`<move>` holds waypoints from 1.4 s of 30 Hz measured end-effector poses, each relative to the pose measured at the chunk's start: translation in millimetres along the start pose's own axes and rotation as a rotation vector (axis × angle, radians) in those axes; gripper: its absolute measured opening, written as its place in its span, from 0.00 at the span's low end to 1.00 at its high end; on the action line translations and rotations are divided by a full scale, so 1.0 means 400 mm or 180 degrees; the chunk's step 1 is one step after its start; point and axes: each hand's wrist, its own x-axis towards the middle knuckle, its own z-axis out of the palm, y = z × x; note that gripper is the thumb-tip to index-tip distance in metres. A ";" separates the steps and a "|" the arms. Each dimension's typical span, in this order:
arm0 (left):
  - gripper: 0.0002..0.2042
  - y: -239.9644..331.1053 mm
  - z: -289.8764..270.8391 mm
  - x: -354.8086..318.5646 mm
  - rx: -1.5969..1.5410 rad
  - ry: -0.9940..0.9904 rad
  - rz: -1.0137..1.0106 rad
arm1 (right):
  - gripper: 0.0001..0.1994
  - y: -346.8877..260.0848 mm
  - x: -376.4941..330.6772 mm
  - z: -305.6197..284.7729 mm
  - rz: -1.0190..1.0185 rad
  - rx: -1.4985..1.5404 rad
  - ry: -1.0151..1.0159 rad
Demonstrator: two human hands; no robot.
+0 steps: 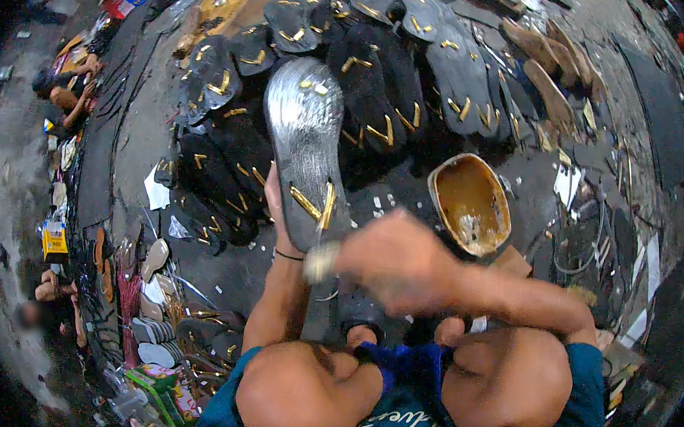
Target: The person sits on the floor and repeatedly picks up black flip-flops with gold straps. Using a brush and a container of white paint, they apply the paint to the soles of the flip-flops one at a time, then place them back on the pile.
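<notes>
In the middle, a dark shoe sole (pixel 306 141) stands tilted upward, its surface wet and shiny over the upper part. Folded gold strap ends lie across it near the heel and the toe. My left hand (pixel 273 195) holds it from behind, so most of the fingers are hidden. My right hand (pixel 395 259), smeared by motion, is closed around a brush whose pale, blurred head (pixel 321 262) is at the sole's lower end. Right of the sole, a squarish tub (pixel 469 202) holds amber-brown glue-like stuff, smeared up its walls.
Rows of dark soles with gold strap ends (pixel 370 82) cover the ground ahead. Brown soles (pixel 554 69) lie at the far right. Sandal parts and straps (pixel 158 319) are piled at left. A yellow box (pixel 55 241) and two people sit farther left. White scraps litter the floor.
</notes>
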 end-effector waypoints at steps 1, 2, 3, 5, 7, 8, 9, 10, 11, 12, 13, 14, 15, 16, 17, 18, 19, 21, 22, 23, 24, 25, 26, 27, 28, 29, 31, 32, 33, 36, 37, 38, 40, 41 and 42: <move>0.22 -0.017 0.051 0.011 0.0071 0.0207 -0.0091 | 0.20 -0.051 0.006 -0.016 -0.0160 -0.0198 -0.0203; 0.22 -0.047 0.108 0.017 0.0646 0.0654 -0.0065 | 0.21 -0.076 0.015 -0.051 -0.0269 0.0006 -0.0249; 0.22 -0.023 0.070 -0.006 0.0622 0.0457 0.0026 | 0.20 -0.034 0.048 -0.023 -0.0388 -0.0143 0.0088; 0.21 -0.104 0.073 0.019 0.0035 -0.0412 -0.0295 | 0.20 0.048 0.088 -0.133 -0.0145 -0.1133 0.0631; 0.19 -0.089 0.078 -0.004 -0.0132 -0.0308 -0.0435 | 0.18 0.068 0.109 -0.134 -0.0039 -0.0917 0.0700; 0.19 -0.084 0.084 -0.002 -0.0052 0.0049 -0.0522 | 0.17 0.050 0.079 -0.100 -0.0130 -0.0908 0.0658; 0.19 -0.075 0.112 0.032 -0.0246 0.0174 -0.0826 | 0.17 0.021 0.048 -0.084 -0.0190 -0.0956 0.0621; 0.19 -0.075 0.126 0.024 0.0043 -0.0020 -0.0542 | 0.15 -0.025 0.034 -0.079 -0.0268 -0.0742 0.0454; 0.20 -0.073 0.140 0.019 0.0329 -0.0190 -0.0253 | 0.16 -0.060 0.024 -0.077 -0.0235 -0.0656 0.0272; 0.20 -0.061 0.146 0.033 0.0597 -0.0064 -0.0237 | 0.17 -0.067 0.034 -0.091 -0.0403 -0.0670 0.0301; 0.20 -0.072 0.133 0.031 0.0718 -0.0150 -0.0230 | 0.17 -0.065 0.036 -0.099 -0.0488 -0.0683 0.0318; 0.21 -0.089 0.116 0.022 0.0866 -0.0436 -0.0041 | 0.17 -0.020 0.061 -0.119 -0.0324 -0.0814 0.0414; 0.21 -0.074 0.104 -0.005 0.1087 -0.0713 0.0267 | 0.16 0.025 0.115 -0.137 -0.0254 -0.0892 0.0535; 0.21 -0.079 0.102 -0.011 0.1176 -0.1112 0.0597 | 0.15 0.030 0.139 -0.160 -0.0084 -0.0827 0.0637; 0.21 -0.068 0.102 -0.019 0.0967 -0.0783 0.0274 | 0.15 0.023 0.130 -0.147 -0.0289 -0.0815 0.0604; 0.22 -0.085 0.122 -0.003 0.0639 -0.0537 -0.0111 | 0.14 0.003 0.085 -0.129 -0.0395 -0.0904 0.0554; 0.21 -0.071 0.119 0.000 0.0316 -0.0378 -0.0320 | 0.14 -0.029 0.053 -0.092 -0.0531 -0.0849 0.0519; 0.21 -0.010 0.115 0.008 -0.0055 -0.0303 -0.0530 | 0.09 -0.097 0.034 -0.069 -0.0711 -0.0574 0.0232; 0.21 0.001 0.105 0.011 -0.0092 -0.0277 -0.0580 | 0.11 -0.050 0.038 -0.056 -0.0951 -0.0785 0.0995; 0.21 0.003 0.085 0.018 -0.0046 -0.0146 -0.0631 | 0.12 -0.008 0.038 -0.079 -0.0601 -0.0821 0.1301; 0.21 -0.010 0.082 0.020 -0.0092 -0.0154 -0.0476 | 0.13 0.026 0.054 -0.101 -0.0256 -0.0809 0.1592; 0.20 -0.020 0.078 0.019 -0.0132 -0.0148 -0.0309 | 0.11 0.018 0.072 -0.154 0.0660 -0.0613 0.1398; 0.20 -0.031 0.075 0.016 -0.0178 -0.0136 -0.0127 | 0.09 0.020 0.055 -0.113 0.0673 -0.0279 0.1537; 0.20 -0.035 0.067 0.030 -0.0337 -0.0026 -0.0104 | 0.07 0.016 0.024 -0.066 0.0726 -0.0007 0.1671; 0.20 -0.025 0.051 0.028 -0.0413 0.0170 -0.0017 | 0.10 -0.010 0.000 -0.047 0.0590 0.0036 0.1149; 0.21 -0.019 0.037 0.018 -0.0266 0.0191 0.0071 | 0.13 -0.003 -0.040 -0.004 0.0320 0.0445 0.0730; 0.21 -0.038 0.071 0.053 -0.0132 -0.0434 -0.0065 | 0.16 -0.070 -0.013 -0.067 0.0124 0.0307 0.0053; 0.21 -0.029 0.041 0.057 0.0025 -0.0860 -0.0051 | 0.19 -0.059 0.006 -0.090 -0.0028 0.0192 0.0268; 0.20 -0.012 0.041 0.007 0.0306 -0.0131 -0.0028 | 0.21 -0.018 0.017 -0.051 0.0124 0.0551 0.0498; 0.19 -0.087 0.111 0.004 0.1025 0.0708 0.0043 | 0.24 0.020 0.032 -0.085 0.0278 -0.0569 0.0562; 0.18 -0.086 0.121 0.009 0.1374 0.0906 0.0204 | 0.24 -0.009 0.029 -0.097 0.0062 -0.0520 0.0301; 0.18 -0.059 0.116 0.012 0.0472 0.0454 0.0092 | 0.23 -0.049 0.024 -0.094 0.0121 -0.0350 -0.0187; 0.19 -0.005 0.095 0.012 -0.0336 0.0255 0.0061 | 0.19 -0.066 0.020 -0.100 0.0566 -0.0013 -0.0705; 0.19 0.027 0.096 0.007 -0.0284 0.0403 0.0220 | 0.17 -0.060 0.023 -0.118 0.0948 0.0089 -0.0707; 0.17 0.063 0.110 -0.014 0.0117 0.0335 0.0334 | 0.14 -0.050 0.000 -0.122 0.1222 -0.0121 -0.0065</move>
